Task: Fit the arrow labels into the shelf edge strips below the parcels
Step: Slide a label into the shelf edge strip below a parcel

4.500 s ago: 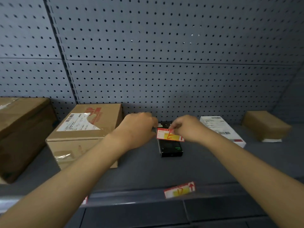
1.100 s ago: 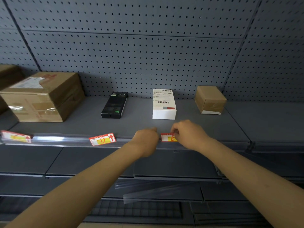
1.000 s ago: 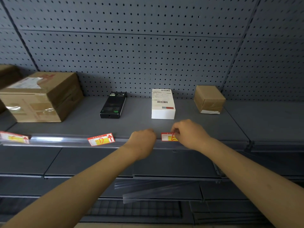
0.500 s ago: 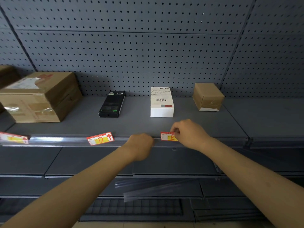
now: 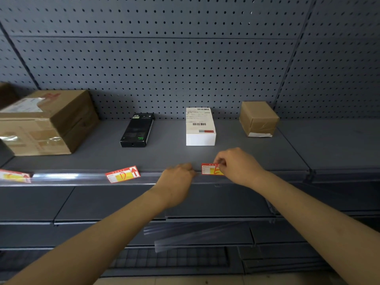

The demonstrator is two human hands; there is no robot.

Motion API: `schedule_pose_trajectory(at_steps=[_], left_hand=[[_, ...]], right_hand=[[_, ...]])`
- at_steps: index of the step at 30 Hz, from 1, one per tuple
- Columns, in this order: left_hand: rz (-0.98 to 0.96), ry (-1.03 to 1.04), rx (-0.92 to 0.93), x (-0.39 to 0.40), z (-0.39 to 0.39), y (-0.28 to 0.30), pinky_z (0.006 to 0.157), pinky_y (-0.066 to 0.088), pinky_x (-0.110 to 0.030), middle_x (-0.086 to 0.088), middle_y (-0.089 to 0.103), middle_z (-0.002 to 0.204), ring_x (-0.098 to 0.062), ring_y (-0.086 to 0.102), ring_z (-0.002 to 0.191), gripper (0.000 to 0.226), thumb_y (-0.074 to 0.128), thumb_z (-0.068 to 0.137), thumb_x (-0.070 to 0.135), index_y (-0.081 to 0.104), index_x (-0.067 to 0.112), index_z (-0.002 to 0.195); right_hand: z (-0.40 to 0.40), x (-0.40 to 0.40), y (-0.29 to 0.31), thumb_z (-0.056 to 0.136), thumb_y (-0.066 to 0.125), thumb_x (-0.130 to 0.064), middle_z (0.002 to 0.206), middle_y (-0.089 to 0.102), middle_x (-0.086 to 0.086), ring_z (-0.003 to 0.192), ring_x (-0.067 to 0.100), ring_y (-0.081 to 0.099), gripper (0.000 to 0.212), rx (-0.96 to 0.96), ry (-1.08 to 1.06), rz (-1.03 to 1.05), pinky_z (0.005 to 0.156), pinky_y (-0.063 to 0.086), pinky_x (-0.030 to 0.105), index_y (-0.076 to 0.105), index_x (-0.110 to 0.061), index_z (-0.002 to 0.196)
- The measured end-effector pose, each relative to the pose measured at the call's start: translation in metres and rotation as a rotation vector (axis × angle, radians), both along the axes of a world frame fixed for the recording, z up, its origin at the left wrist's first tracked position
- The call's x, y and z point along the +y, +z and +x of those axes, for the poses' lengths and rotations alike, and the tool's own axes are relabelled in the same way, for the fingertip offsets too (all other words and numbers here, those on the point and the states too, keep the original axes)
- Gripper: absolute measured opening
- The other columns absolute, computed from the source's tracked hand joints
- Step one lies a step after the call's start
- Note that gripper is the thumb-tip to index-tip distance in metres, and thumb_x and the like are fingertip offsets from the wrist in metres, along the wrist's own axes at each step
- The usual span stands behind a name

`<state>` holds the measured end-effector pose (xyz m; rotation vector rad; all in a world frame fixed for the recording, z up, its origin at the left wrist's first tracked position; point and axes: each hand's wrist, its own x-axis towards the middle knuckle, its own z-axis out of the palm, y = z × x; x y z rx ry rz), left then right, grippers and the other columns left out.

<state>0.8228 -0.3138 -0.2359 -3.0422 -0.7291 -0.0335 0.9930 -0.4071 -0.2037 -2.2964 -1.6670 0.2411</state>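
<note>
Since half a second ago the left hand (image 5: 178, 179) has crept right along the shelf edge strip (image 5: 82, 177), its curled fingers now pressed on the strip just beside the arrow label (image 5: 209, 169) marked E, while the right hand (image 5: 236, 165) stays where it was. From the head camera, both forearms reach forward and up to the shelf (image 5: 246, 153); the right hand pinches the label's upper right corner between thumb and fingertips, holding it against the strip directly below the white parcel (image 5: 200, 128). Further left, the D label (image 5: 123, 174) sits tilted in the strip below the black box (image 5: 137, 130), and another label (image 5: 14, 176) sits below the large cardboard box (image 5: 45, 122).
</note>
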Motion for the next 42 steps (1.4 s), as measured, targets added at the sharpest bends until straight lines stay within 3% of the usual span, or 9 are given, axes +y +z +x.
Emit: schedule_pose_trajectory(at_steps=[8, 16, 23, 26, 30, 35, 42], left_hand=[[-0.028, 0.054, 0.006, -0.001, 0.008, 0.002, 0.095, 0.048, -0.035, -0.005, 0.056, 0.128, -0.023, 0.055, 0.115, 0.045, 0.055, 0.088, 0.005, 0.057, 0.017, 0.130], [0.044, 0.111, 0.049, -0.011, 0.021, 0.005, 0.088, 0.047, -0.035, -0.012, 0.053, 0.123, -0.027, 0.054, 0.109, 0.034, 0.053, 0.091, 0.006, 0.052, 0.006, 0.125], [0.010, 0.142, 0.110, -0.015, 0.016, 0.012, 0.083, 0.049, -0.038, -0.013, 0.054, 0.125, -0.032, 0.060, 0.107, 0.033, 0.046, 0.094, 0.003, 0.055, 0.007, 0.126], [0.013, 0.134, 0.135, -0.017, 0.016, 0.014, 0.085, 0.049, -0.037, -0.012, 0.054, 0.128, -0.031, 0.061, 0.109, 0.033, 0.047, 0.094, 0.003, 0.057, 0.007, 0.125], [0.006, 0.132, 0.138, -0.016, 0.016, 0.014, 0.088, 0.049, -0.037, -0.011, 0.055, 0.129, -0.030, 0.061, 0.109, 0.035, 0.050, 0.093, 0.005, 0.057, 0.008, 0.128], [-0.045, 0.127, 0.090, -0.011, 0.012, 0.012, 0.089, 0.050, -0.037, -0.009, 0.057, 0.127, -0.029, 0.061, 0.108, 0.038, 0.049, 0.094, 0.008, 0.056, 0.011, 0.131], [-0.112, 0.176, 0.042, 0.004, 0.003, 0.026, 0.085, 0.050, -0.037, -0.008, 0.060, 0.123, -0.030, 0.062, 0.108, 0.033, 0.050, 0.092, 0.014, 0.063, 0.014, 0.121]], right_hand=[[-0.002, 0.004, -0.001, 0.092, 0.054, -0.014, 0.109, 0.070, 0.004, 0.092, 0.021, 0.065, 0.020, -0.011, 0.014, -0.006, 0.079, 0.057, 0.039, 0.070, -0.020, 0.103], [-0.002, 0.005, -0.005, 0.092, 0.053, -0.014, 0.107, 0.069, 0.005, 0.091, 0.021, 0.064, 0.020, -0.042, 0.032, 0.024, 0.073, 0.052, 0.032, 0.070, -0.019, 0.103], [-0.008, 0.012, -0.011, 0.092, 0.053, -0.011, 0.105, 0.057, 0.006, 0.088, 0.027, 0.060, 0.025, -0.245, 0.138, 0.023, 0.063, 0.043, 0.031, 0.069, -0.019, 0.109], [-0.016, 0.017, -0.013, 0.089, 0.056, -0.006, 0.104, 0.060, 0.006, 0.092, 0.025, 0.060, 0.023, -0.223, 0.166, 0.045, 0.069, 0.048, 0.034, 0.067, -0.017, 0.107], [-0.019, 0.021, -0.013, 0.086, 0.059, -0.006, 0.101, 0.062, 0.005, 0.092, 0.024, 0.060, 0.016, -0.234, 0.195, 0.046, 0.065, 0.038, 0.029, 0.067, -0.016, 0.096], [-0.017, 0.020, -0.013, 0.087, 0.060, -0.008, 0.102, 0.064, 0.003, 0.093, 0.022, 0.060, 0.017, -0.180, 0.185, 0.056, 0.069, 0.043, 0.029, 0.069, -0.017, 0.097], [-0.005, 0.013, 0.004, 0.090, 0.059, -0.017, 0.106, 0.067, 0.003, 0.092, 0.018, 0.062, 0.013, -0.038, 0.104, 0.092, 0.078, 0.053, 0.031, 0.068, -0.016, 0.099]])
